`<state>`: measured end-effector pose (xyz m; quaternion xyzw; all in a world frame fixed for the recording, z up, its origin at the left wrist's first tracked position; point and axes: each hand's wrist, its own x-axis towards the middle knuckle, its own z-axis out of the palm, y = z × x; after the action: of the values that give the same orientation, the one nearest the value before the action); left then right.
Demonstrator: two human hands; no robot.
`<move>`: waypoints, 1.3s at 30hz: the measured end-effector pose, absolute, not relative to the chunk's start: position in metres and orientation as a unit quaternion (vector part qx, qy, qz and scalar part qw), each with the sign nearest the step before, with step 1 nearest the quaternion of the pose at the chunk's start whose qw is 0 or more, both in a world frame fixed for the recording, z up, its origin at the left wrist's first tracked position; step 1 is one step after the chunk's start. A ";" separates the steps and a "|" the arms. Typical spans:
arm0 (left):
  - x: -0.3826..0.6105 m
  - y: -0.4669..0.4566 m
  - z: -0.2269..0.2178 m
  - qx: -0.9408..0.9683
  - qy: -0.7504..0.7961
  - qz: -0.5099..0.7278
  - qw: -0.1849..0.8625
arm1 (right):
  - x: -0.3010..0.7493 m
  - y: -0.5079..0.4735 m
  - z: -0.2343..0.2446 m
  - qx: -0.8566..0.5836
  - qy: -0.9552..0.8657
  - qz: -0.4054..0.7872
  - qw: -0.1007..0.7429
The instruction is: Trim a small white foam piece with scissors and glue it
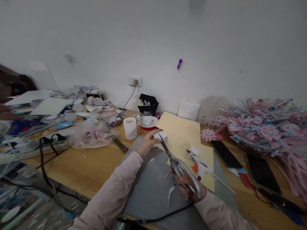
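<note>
My right hand (188,187) grips the handles of large silver scissors (176,163), whose blades point up and left towards a small white piece of paper (161,136). My left hand (149,142) pinches that white piece between fingers and thumb, just above the grey cutting mat (148,188). The scissor tips reach the lower edge of the white piece. White paper scraps lie on the mat. A white glue gun (199,163) rests on a tan paper sheet (182,134) right of the scissors.
A white tape roll (130,128), a red-rimmed bowl (148,123) and a black pen holder (148,103) stand behind the mat. Two dark phones (226,154) and a pile of pink decorations (263,123) lie at the right. Black cables (48,166) and craft clutter cover the left.
</note>
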<state>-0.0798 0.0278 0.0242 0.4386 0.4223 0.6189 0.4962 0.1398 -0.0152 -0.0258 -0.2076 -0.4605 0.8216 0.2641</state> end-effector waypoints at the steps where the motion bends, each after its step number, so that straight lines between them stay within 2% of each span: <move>1: -0.080 0.028 0.024 0.444 0.429 0.616 0.490 | 0.140 -0.016 -0.025 -0.205 -0.460 0.822 0.267; 7: -0.082 0.028 0.025 0.472 0.453 0.597 0.465 | 0.138 -0.016 -0.025 -0.198 -0.469 0.819 0.266; 39: -0.082 0.028 0.023 0.464 0.420 0.612 0.484 | 0.139 -0.018 -0.022 -0.213 -0.450 0.823 0.273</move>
<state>-0.0816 0.0282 0.0233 0.4638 0.4203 0.6115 0.4840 0.1392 -0.0182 -0.0221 -0.2135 -0.4500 0.8229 0.2734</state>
